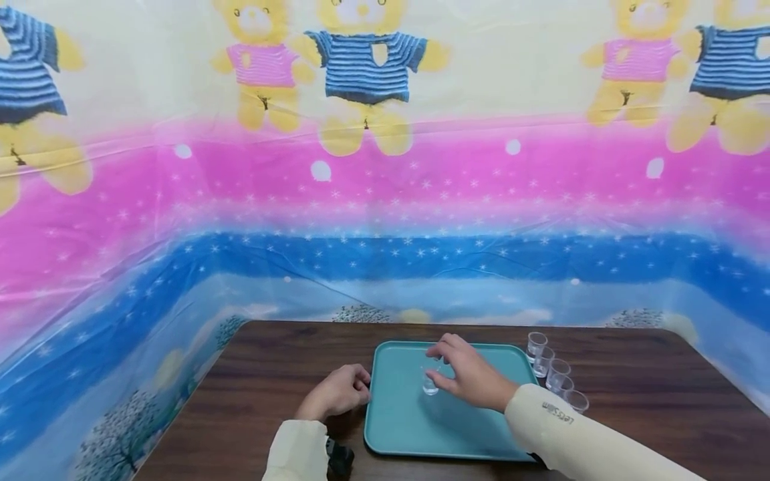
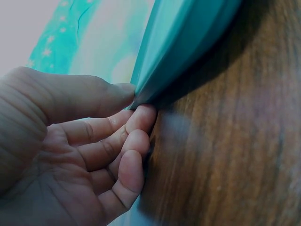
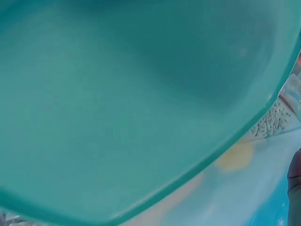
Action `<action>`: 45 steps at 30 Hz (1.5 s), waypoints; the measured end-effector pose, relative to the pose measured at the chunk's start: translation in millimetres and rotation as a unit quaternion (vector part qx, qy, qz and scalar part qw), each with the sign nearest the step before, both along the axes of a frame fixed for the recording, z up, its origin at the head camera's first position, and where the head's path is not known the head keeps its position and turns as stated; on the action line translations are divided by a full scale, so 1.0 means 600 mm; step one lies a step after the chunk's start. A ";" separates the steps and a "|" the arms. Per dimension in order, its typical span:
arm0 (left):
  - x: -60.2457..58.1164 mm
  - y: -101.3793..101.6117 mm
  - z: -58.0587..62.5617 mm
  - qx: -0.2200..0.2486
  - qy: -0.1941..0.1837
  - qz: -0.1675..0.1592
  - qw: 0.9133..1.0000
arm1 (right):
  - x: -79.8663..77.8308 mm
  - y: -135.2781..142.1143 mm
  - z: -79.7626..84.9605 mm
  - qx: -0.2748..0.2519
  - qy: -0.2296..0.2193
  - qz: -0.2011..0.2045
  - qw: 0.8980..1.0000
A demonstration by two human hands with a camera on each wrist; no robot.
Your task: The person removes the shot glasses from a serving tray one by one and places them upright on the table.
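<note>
A small clear shot glass [image 1: 430,386] stands on the teal tray [image 1: 400,421]. My right hand [image 1: 472,375] is over the tray, thumb and fingers spread apart beside the glass's upper part; whether the thumb touches it I cannot tell. The right wrist view catches only part of a finger [image 3: 295,183] at its right edge, with a clear piece of glass [image 3: 294,89] higher up. At the tray's left side is my left hand [image 1: 343,391]. In the left wrist view its thumb presses on the tray rim [image 2: 162,52] while the curled fingers meet the rim from below.
Several more clear shot glasses [image 1: 558,373] form a slanting row along the tray's right side. Everything stands on a dark wood-grain table [image 1: 265,374]. A printed cloth [image 1: 373,260] with bears and snowflakes hangs behind and around the table.
</note>
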State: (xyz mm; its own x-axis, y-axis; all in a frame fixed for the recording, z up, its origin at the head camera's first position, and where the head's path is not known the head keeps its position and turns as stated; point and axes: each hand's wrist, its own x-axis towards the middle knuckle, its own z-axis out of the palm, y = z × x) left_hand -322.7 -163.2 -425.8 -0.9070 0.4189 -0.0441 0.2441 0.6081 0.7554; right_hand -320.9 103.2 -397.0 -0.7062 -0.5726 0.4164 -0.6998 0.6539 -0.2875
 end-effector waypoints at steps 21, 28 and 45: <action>-0.009 0.003 0.005 0.001 -0.050 -0.005 0.999 | 0.051 0.166 -0.007 -0.016 0.021 -0.074 0.997; -0.010 0.006 0.005 -0.004 -0.038 -0.010 0.999 | 0.086 0.222 -0.013 -0.031 0.033 -0.092 0.995; -0.012 0.007 0.006 -0.005 -0.042 -0.021 0.999 | 0.152 0.320 -0.048 -0.044 0.089 -0.114 0.989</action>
State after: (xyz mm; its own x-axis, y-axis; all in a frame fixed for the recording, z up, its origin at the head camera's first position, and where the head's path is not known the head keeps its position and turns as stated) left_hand -329.9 -159.2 -422.0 -0.8819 0.4550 -0.1232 0.2059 0.6069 0.7676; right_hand -229.5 295.0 -426.0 -0.7235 -0.3633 0.5869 -0.5822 0.7780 -0.2362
